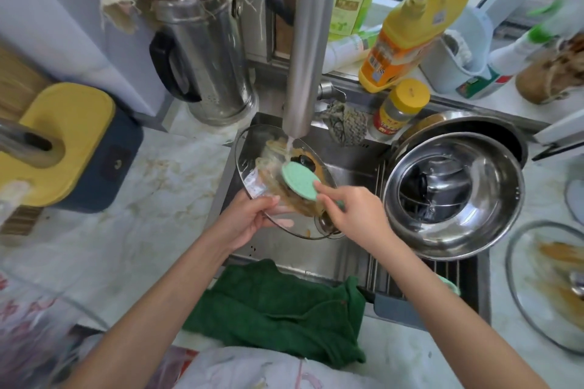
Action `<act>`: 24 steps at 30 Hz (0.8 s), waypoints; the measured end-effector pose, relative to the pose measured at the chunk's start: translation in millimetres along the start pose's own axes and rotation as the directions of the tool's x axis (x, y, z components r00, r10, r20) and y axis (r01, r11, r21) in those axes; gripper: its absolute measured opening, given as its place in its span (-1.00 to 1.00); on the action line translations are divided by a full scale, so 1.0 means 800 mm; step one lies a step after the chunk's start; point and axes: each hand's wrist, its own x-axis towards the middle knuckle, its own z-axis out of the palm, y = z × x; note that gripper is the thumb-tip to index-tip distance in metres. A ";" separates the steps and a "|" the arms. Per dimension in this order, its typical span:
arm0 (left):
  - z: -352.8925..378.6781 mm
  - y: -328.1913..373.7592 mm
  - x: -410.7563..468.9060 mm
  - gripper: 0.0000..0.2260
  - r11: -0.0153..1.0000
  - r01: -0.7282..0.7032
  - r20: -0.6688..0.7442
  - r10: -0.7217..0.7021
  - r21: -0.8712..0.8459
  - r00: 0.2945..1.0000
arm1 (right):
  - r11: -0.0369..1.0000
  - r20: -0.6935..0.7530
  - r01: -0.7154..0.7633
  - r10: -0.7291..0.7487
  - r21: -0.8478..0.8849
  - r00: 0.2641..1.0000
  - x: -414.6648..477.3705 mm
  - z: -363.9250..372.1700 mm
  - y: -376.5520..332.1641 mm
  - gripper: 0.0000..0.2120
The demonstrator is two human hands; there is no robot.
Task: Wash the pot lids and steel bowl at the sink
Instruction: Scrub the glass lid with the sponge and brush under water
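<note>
I have the left grip [252, 218] curled round the near rim of the round, brown-smeared glass pot lid [268, 151]. The lid is tilted over the steel sink [316, 256] under the running steel tap [306, 57], while the right grip [354, 215] pinches the round green sponge [300, 180] against its face. Further right, the large shiny steel bowl [474, 230] sits on the sink rack and a second, brown-streaked glass lid [537, 294] lies on the pale desk [410, 354]. I judge the job barely begun, with this lid mid-scrub and the other two waiting.
</note>
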 end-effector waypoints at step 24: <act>0.007 -0.010 0.002 -0.59 0.993 0.112 0.079 -0.109 -0.031 0.991 | 0.964 0.079 -0.047 0.027 0.261 0.997 0.026 0.034 -0.031 -0.71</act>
